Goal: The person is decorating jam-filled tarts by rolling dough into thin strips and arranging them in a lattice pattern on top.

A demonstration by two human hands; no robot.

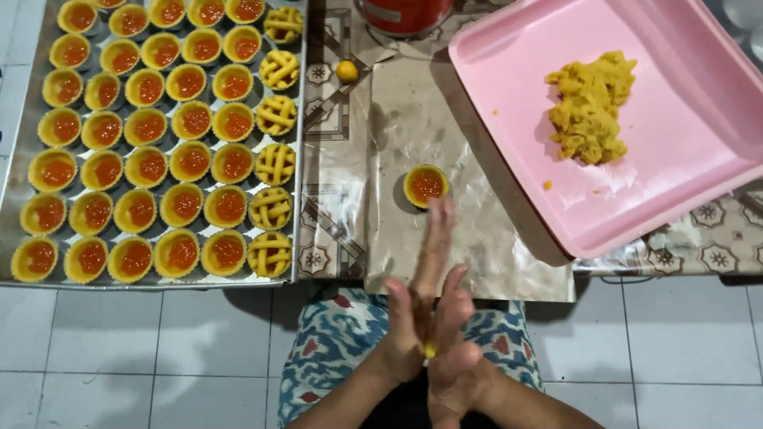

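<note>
Pressed palm to palm, left hand and right hand, closed together on a small piece of soft yellow dough, only its tip peeking out low between the palms. Just beyond the fingertips, on a crinkled sheet of silver foil laid over the patterned surface: one small round pastry tart shell filled with glossy orange jam, bare on top, no lattice yet. Farther off and to the left of the hands, a large metal baking tray packed with rows of the same jam-filled shells; only the column nearest the hands finished with criss-cross dough lattice tops, six in all, every other row open. Judged from that, early going: filling done throughout, topping barely begun, most shells left to cover. Ahead and to the right, a pale pink plastic tray, smooth and shallow, holding a crumbly, lumpy mound of yellow dough, plenty remaining. A tiny rolled yellow dough ball alone on the surface farther ahead, near a red round container at the far edge.
</note>
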